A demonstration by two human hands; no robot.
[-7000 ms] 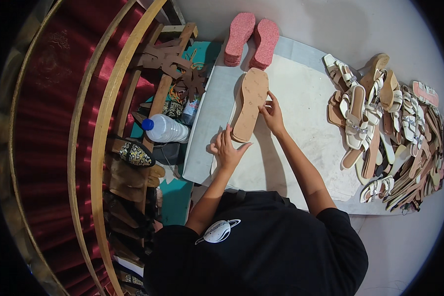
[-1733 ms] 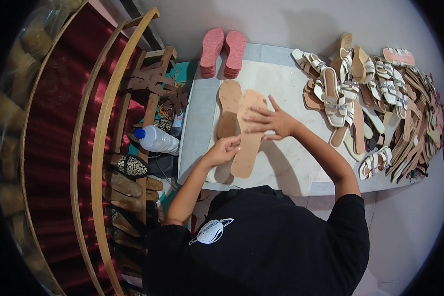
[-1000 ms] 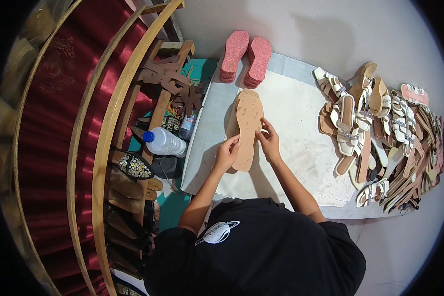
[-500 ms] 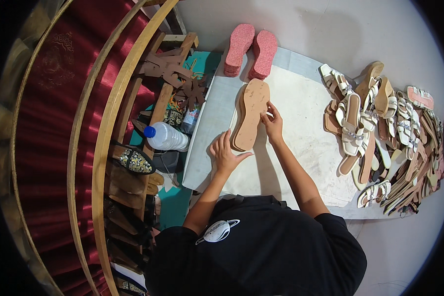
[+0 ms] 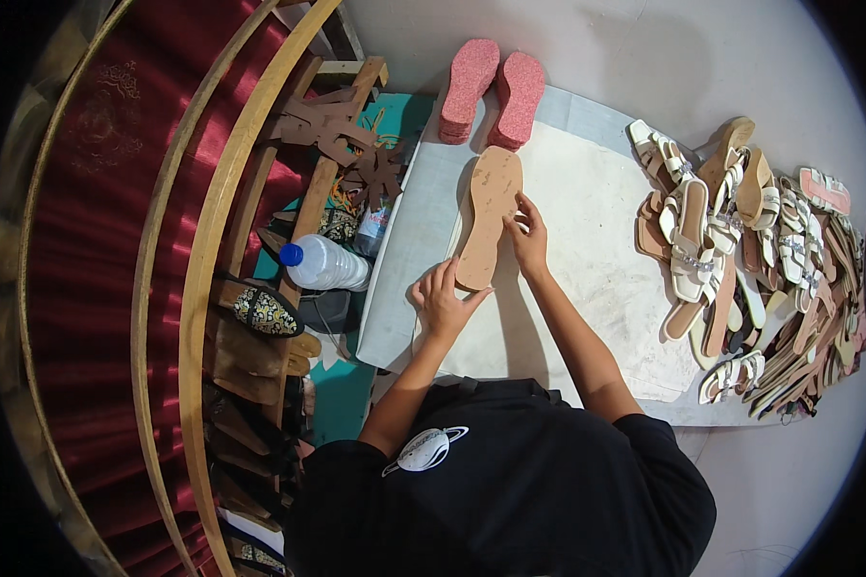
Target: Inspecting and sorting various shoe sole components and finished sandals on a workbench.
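Two hands on one tan sole (image 5: 489, 215), which lies flat on the white sheet (image 5: 606, 279) covering the work surface, toe toward the far wall. Left hand (image 5: 443, 300) sits at the heel end, fingers spread and pressing down beside and against the edge, not wrapped around anything. Right hand (image 5: 528, 234) rests along the sole's right edge near the middle, fingertips curled onto the rim, more a pinch or a steadying touch than a full grip; whether it lifts the edge cannot be told. Holding at heel and side likely keeps the piece from sliding on the sheet and keeps it lined up. Just beyond the toe, a pair of pink soles (image 5: 491, 91) stands stacked, near but not touching as far as can be seen. To the right, well apart, a heap of finished sandals (image 5: 741, 250) with white straps, probably kept off the working patch. Left of the sheet, a water bottle (image 5: 325, 263) lies on its side among brown cut leather pieces (image 5: 322, 125), beside curved wooden rails (image 5: 212, 269) over red cloth (image 5: 87, 240).
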